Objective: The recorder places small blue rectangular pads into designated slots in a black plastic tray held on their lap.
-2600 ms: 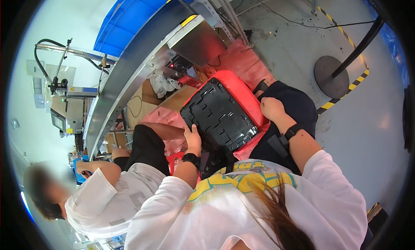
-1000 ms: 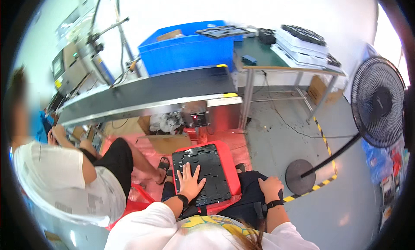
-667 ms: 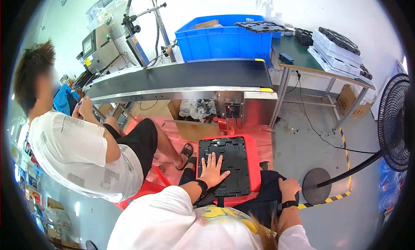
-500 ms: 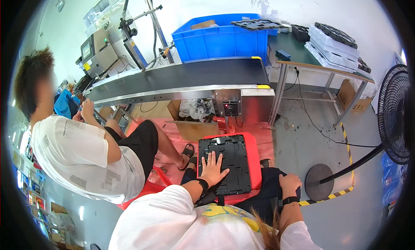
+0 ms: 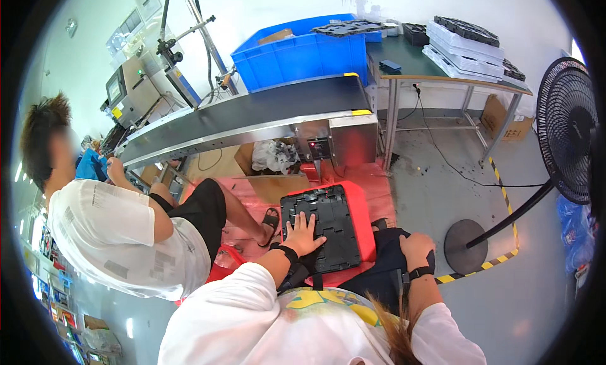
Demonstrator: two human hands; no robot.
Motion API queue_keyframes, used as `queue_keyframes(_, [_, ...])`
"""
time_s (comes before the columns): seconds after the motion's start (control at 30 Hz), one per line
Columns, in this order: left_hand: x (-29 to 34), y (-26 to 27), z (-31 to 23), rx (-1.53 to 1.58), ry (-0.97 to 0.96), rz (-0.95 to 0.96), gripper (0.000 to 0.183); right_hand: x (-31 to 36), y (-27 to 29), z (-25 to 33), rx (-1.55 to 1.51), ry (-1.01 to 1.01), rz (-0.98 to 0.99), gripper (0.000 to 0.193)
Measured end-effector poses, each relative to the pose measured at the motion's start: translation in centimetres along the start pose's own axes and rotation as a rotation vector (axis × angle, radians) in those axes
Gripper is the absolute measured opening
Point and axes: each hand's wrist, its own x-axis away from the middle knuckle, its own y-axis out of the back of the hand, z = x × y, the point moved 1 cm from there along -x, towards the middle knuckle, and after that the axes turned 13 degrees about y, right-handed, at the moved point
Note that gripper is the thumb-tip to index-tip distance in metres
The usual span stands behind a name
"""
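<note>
My left hand [image 5: 304, 234] lies flat with spread fingers on a black plastic tray [image 5: 332, 221]. The tray's surface has moulded recesses and ridges. Beneath it, a red plastic surface [image 5: 360, 216] shows along the far and right sides; its full shape is hidden. My right hand [image 5: 418, 249] rests on my dark-trousered right knee, fingers curled over and partly hidden, with nothing visible in it. A black band circles each wrist.
At left a co-worker [image 5: 120, 232] sits by the conveyor [image 5: 246, 115]. Behind it stands a blue bin [image 5: 300, 62]; a green-topped table [image 5: 404, 59] holds stacked white and black trays [image 5: 464, 49]. A black fan [image 5: 565, 128] stands right. An open cardboard box [image 5: 278, 188] sits under the conveyor.
My view has shifted and tilted slightly, so the conveyor, bin and table appear farther left. Both my hands keep their places on the tray and the knee.
</note>
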Motion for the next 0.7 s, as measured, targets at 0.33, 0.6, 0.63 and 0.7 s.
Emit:
queue_keyframes(0.33, [-0.2, 0.0, -0.3, 0.075, -0.056, -0.001, 0.102, 0.7, 0.4, -1.4, -0.044, -0.029, -0.077, 0.055])
queue_keyframes(0.6, [-0.6, -0.1, -0.3, 0.019, 0.017, 0.037, 0.102, 2.3, 1.3, -1.2, -0.065, 0.086, -0.100, 0.059])
queue_keyframes(0.63, [-0.2, -0.2, 0.0, 0.023, 0.019, 0.039, 0.102, 2.6, 0.9, -1.1, -0.087, 0.137, -0.112, 0.059])
queue_keyframes(0.7, [-0.2, -0.3, -0.2, 0.021, 0.004, 0.011, 0.102, 2.3, 1.0, -1.1, -0.082, 0.134, -0.114, 0.059])
